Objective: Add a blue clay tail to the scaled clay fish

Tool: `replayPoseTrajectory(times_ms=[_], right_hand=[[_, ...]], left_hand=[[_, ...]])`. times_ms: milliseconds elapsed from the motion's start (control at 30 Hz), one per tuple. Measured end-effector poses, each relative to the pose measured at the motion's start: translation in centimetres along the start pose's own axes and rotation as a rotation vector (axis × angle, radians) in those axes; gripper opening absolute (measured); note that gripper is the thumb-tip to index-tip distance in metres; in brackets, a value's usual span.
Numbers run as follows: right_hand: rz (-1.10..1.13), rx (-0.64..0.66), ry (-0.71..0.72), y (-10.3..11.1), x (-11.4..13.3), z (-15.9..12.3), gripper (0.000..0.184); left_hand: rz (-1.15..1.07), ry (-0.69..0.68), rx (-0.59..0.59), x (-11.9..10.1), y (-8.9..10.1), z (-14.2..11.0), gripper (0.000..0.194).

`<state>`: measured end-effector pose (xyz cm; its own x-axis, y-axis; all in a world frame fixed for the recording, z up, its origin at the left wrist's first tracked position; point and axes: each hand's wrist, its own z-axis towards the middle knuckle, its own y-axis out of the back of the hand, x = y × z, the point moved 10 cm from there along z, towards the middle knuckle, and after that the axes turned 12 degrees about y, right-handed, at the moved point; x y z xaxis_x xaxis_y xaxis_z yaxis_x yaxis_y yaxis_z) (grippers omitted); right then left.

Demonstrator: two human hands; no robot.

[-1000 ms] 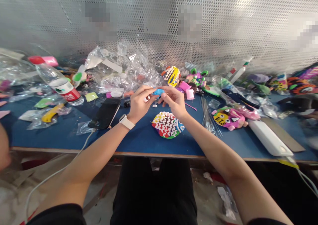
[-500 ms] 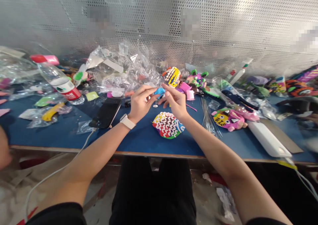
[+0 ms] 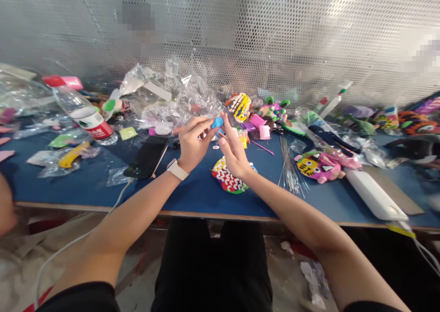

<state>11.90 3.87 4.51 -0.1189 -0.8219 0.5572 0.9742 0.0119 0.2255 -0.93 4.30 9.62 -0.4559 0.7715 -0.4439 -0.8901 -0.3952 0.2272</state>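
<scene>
A small lump of blue modelling clay (image 3: 217, 122) is pinched between the thumb and fingertips of my left hand (image 3: 195, 142), which wears a pale watch on its wrist. My right hand (image 3: 234, 153) meets it from the other side, its fingers closed at the clay; part of the blue shows between both hands. Below, a clay fish (image 3: 228, 180) with rows of white wavy scales and red, yellow and green edges lies flat on the blue table (image 3: 192, 197). My right hand and wrist cover its upper right part.
A black phone (image 3: 147, 157) with a white cable lies to the left, near a bottle (image 3: 90, 119). Crumpled clear bags (image 3: 178, 91) fill the back. Thin wires (image 3: 291, 169), a pink and yellow clay animal (image 3: 318, 166) and a white power bank (image 3: 374, 195) lie right.
My right hand has shifted left and slightly down, now covering more of the fish. The blue clay has risen slightly and moved a little left between my fingers.
</scene>
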Motion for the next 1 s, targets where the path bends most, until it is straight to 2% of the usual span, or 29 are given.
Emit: replayPoseTrajectory(times_ms=[300,467,633,833,900,1000], right_hand=[[-0.134,0.037,0.081,-0.4,0.6,-0.3,0.084],[-0.105,0.002,0.116,-0.1,1.0,-0.2,0.08],[-0.117,0.023,0.11,-0.4,1.2,-0.3,0.082],[-0.061,0.05,0.104,-1.2,1.1,-0.8,0.083],[-0.003,0.023,0.074,-1.3,0.9,-0.7,0.082],[0.09,-0.131,-0.018,0.1,0.0,-0.4,0.079]], left_hand=[[-0.023,-0.027,0.021,-0.5,0.0,0.0,0.024],[-0.012,-0.048,0.027,-0.5,0.0,0.1,0.026],[0.031,-0.04,0.053,-0.5,-0.2,0.2,0.024],[0.003,-0.068,0.019,-0.6,0.3,0.2,0.02],[0.003,-0.073,0.025,-0.6,0.3,0.2,0.02],[0.029,-0.096,0.043,-0.7,0.0,0.1,0.024]])
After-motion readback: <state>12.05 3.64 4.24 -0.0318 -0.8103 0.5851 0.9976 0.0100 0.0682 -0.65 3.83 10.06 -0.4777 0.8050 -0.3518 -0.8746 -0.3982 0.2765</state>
